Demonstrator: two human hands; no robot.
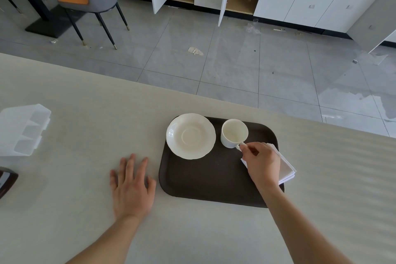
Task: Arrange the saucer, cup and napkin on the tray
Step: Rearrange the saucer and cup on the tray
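- Head view: the cup stands near the tray's far edge, beside the saucer.
- Right hand pinches its handle, likely to lift it onto the saucer.
- Napkin overhangs the tray's right edge.
- Left hand lies flat, fingers spread, empty, on the tabletop.

A: Left hand: what pose?

B: Palm down, fingers spread and extended, flat on the tabletop beside the tray's left edge; the bare forearm enters from the near edge.

A: Right hand?

B: Over the tray's right side, back of the hand up, thumb and forefinger pinched on the cup's handle; forearm angled in from the lower right.
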